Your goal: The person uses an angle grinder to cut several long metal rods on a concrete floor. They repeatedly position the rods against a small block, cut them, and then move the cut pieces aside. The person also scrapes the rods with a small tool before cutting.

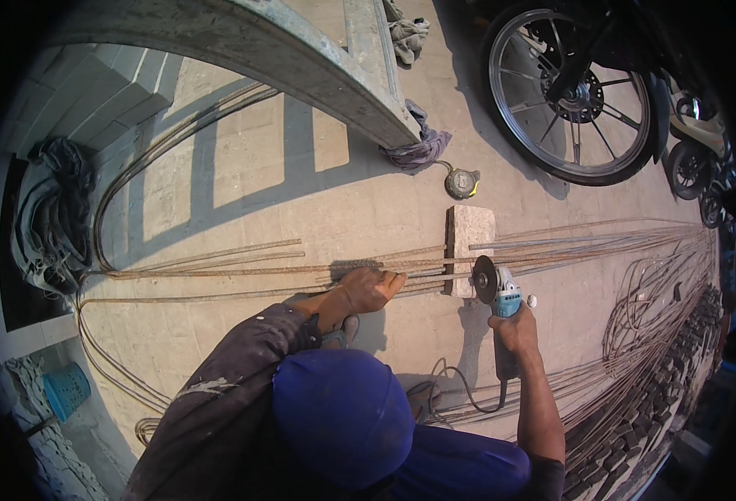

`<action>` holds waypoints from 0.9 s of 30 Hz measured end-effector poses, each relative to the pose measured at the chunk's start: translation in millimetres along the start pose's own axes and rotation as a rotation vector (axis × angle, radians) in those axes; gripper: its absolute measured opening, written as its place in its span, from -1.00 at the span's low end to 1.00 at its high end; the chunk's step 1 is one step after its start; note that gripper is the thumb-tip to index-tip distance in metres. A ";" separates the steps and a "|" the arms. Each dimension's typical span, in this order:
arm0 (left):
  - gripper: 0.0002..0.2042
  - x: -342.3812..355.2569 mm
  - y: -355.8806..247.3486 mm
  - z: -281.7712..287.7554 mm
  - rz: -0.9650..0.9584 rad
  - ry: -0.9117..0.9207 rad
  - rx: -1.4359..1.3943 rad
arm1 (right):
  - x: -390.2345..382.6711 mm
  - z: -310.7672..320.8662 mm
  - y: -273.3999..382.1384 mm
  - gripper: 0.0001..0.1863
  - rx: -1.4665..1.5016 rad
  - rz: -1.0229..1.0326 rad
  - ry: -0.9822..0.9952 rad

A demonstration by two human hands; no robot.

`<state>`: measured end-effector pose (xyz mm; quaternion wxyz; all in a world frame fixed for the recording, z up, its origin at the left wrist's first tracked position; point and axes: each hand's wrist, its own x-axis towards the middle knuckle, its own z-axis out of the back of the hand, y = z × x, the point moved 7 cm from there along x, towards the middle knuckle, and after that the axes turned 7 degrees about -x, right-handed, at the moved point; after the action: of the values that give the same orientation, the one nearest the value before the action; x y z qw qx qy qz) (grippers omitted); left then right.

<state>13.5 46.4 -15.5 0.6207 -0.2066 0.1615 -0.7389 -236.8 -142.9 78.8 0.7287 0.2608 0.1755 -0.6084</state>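
My left hand (370, 289) is closed around thin steel rebar rods (284, 270) near their middle. My right hand (515, 331) grips a teal and black angle grinder (509, 304) by its body. The dark cutting disc (485, 280) stands upright at the right edge of a pale block (473, 224), close beside the rods that cross it. Whether the disc touches a rod, or is spinning, I cannot tell. A cord (476, 403) runs from the grinder's lower end back towards my feet.
A tape measure (461, 183) lies beyond the block, by a cloth-wrapped ladder foot (418, 149). A motorcycle wheel (575, 96) stands at far right. More rebar (635, 334) spreads along the right, beside stacked dark blocks (635, 430). Bent rods curve round a dark bundle (55, 213) at left.
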 end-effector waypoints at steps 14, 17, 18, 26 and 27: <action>-0.81 0.5 -2.5 7.5 -0.019 -0.059 -0.043 | 2.4 -0.5 -3.0 -0.37 -0.010 -0.008 -0.008; -0.79 -0.1 -1.9 5.4 -0.028 -0.057 -0.017 | 2.2 -1.6 -4.3 -0.38 -0.025 -0.014 -0.008; -0.76 0.0 -0.9 3.7 -0.024 -0.049 -0.020 | 2.4 -1.5 -4.5 -0.38 -0.030 -0.015 -0.011; -0.74 -0.1 0.3 2.1 -0.030 -0.063 -0.066 | 2.9 0.0 -2.2 -0.38 0.003 -0.010 -0.003; -0.74 -0.2 0.1 2.6 -0.027 -0.064 -0.063 | 3.4 -0.2 -2.1 -0.38 0.004 -0.010 -0.001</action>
<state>15.0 46.6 -13.3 0.6087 -0.2520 0.1619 -0.7347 -238.1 -145.8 76.4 0.7252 0.2611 0.1751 -0.6126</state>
